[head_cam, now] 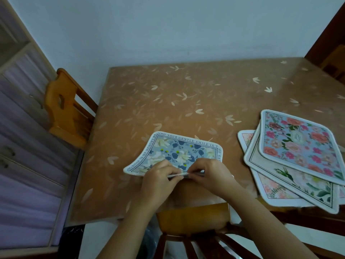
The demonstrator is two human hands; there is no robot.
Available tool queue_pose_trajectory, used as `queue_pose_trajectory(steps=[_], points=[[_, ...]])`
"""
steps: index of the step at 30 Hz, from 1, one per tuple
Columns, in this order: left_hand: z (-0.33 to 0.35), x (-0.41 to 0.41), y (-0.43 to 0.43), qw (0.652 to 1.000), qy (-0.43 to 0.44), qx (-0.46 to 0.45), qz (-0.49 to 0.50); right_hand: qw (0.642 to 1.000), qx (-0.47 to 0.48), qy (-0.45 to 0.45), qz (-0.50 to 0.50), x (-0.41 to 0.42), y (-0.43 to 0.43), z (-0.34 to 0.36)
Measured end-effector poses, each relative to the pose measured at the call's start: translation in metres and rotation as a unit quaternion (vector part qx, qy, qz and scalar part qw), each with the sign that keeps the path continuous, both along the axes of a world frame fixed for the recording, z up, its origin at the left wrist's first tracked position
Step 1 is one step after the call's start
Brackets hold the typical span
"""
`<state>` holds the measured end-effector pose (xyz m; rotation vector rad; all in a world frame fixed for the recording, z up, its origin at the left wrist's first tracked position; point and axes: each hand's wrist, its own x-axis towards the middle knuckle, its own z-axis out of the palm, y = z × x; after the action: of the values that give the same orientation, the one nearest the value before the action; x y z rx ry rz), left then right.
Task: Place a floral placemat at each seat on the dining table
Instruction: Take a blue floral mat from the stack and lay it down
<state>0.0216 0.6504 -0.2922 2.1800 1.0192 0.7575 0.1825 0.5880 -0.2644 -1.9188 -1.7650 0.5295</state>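
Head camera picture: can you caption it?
The left hand and right hand pinch the blue placemat beside a placemat stack.

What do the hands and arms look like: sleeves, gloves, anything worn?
Left hand and right hand: bare, no gloves, no rings visible. Both arms bare down to the frame edge, no sleeves in view. No watch or bracelet that I can make out.

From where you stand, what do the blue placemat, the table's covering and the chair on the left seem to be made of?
The blue placemat: likely soft printed fabric, matte; it curls where the left hand and right hand pinch its stitched edge.
The table covering: probably plastic sheet, glossy; it shows glare over a leaf print.
The chair: varnished wood, orange-brown with a sheen.
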Motion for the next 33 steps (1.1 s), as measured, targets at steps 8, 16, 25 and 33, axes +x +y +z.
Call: queue_pose_trajectory(steps=[8, 16, 25, 33], points=[[0.008, -0.023, 0.019, 0.999, 0.031, 0.013, -0.027, 0.995, -0.019, 0.068, -0.076, 0.04, -0.019, 0.0], [0.03, -0.002, 0.018, 0.998, -0.048, -0.022, 0.016, 0.99, 0.001, 0.103, -0.093, 0.049, -0.027, 0.016], [0.066, 0.036, 0.003, 0.994, -0.096, 0.01, -0.048, 0.983, 0.103, 0.132, -0.07, 0.034, -0.023, 0.044], [0.062, 0.02, 0.02, 0.983, -0.171, -0.03, -0.052, 0.948, 0.162, 0.247, -0.117, 0.05, -0.032, 0.046]])
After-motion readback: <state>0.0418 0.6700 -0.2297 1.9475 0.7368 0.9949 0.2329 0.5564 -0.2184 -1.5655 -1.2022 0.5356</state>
